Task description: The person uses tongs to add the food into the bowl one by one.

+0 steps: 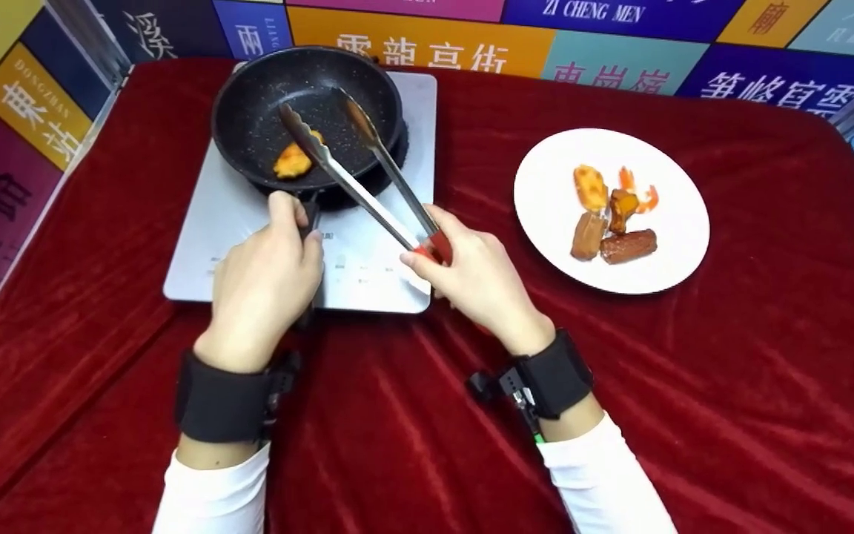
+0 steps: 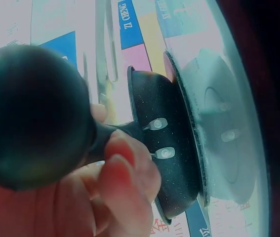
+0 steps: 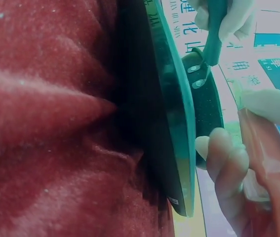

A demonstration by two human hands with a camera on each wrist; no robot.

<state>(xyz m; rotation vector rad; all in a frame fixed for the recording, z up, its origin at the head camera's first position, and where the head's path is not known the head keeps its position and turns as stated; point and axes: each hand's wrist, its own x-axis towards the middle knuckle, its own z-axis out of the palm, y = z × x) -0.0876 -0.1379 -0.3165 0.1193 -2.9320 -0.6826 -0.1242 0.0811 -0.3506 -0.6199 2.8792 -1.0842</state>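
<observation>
Right hand (image 1: 482,278) grips open tongs (image 1: 356,167) over the fried piece (image 1: 293,159); left hand (image 1: 267,271) clutches pan handle (image 2: 36,116) (pinching the piece likely comes next).

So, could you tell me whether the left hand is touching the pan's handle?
Touching: in the left wrist view, the left hand curls its fingers around the pan's handle.

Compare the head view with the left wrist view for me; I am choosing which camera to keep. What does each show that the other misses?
Only the head view shows the food piece inside the pan, the tongs gripped by the right hand, the white plate of food and the red cloth.

Only the left wrist view shows the rivets joining handle to pan, and the pan's underside against the cooktop.

Both show the left hand gripping the pan handle, the black pan and the cooktop.
</observation>
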